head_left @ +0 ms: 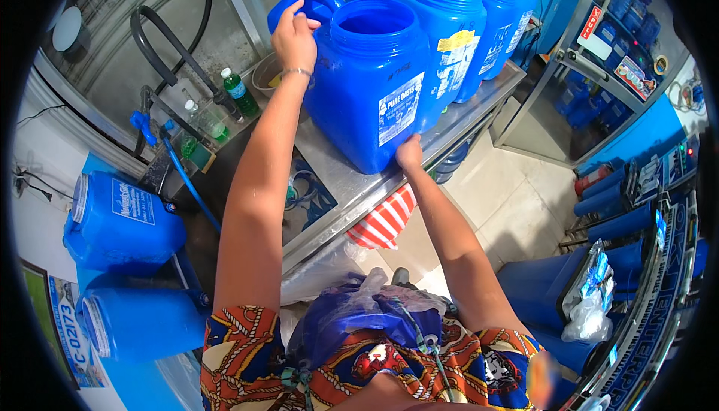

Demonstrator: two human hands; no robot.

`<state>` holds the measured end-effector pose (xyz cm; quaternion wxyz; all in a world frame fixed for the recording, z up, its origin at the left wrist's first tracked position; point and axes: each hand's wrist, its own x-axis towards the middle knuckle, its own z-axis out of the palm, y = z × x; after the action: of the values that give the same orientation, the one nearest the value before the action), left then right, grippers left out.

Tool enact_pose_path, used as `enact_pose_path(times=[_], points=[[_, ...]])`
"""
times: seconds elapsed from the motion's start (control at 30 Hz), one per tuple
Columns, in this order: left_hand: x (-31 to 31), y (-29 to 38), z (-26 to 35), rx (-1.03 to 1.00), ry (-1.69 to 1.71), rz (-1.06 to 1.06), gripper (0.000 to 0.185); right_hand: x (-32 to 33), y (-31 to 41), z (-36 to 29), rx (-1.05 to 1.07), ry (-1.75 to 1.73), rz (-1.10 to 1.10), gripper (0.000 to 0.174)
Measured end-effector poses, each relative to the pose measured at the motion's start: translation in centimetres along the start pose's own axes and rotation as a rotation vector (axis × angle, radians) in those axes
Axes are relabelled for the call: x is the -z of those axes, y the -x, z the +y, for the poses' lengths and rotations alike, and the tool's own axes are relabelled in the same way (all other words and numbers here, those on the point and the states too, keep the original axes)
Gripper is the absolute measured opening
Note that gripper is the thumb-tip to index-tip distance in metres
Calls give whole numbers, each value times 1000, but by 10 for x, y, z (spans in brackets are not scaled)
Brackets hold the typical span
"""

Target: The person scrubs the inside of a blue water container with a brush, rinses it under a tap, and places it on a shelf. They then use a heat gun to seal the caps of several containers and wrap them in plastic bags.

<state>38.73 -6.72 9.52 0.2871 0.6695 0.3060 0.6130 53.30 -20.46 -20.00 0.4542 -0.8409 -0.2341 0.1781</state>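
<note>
A large blue plastic water jug [359, 90] with a wide open mouth stands on the stainless steel counter [337, 166]. Around its handle, at the upper left, curl the fingers of my left hand [295, 40]. My right hand [410, 153] is against the lower right corner of the same jug, below its worn label; its fingertips are partly hidden. More blue jugs [446, 23] line up behind and to the right, the nearest of them close beside this jug.
A sink with a blue hose [191, 183] lies at the left, with green liquid bottles [240, 93] on its ledge. Two blue jugs [140, 321] rest at the lower left. A red-and-white striped cloth [385, 220] hangs under the counter edge. A glass door [584, 85] stands at the right.
</note>
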Motion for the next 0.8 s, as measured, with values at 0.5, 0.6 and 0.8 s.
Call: enact_pose_path(times=[0.5, 0.6, 0.8], points=[[136, 254, -87, 233, 16, -1065, 19, 63, 103, 62, 316, 158, -209, 54], [122, 280, -89, 345, 297, -1120, 17, 103, 141, 77, 240, 298, -307, 56], [46, 311, -67, 399, 325, -1345, 19, 194, 165, 118, 58, 325, -252, 50]])
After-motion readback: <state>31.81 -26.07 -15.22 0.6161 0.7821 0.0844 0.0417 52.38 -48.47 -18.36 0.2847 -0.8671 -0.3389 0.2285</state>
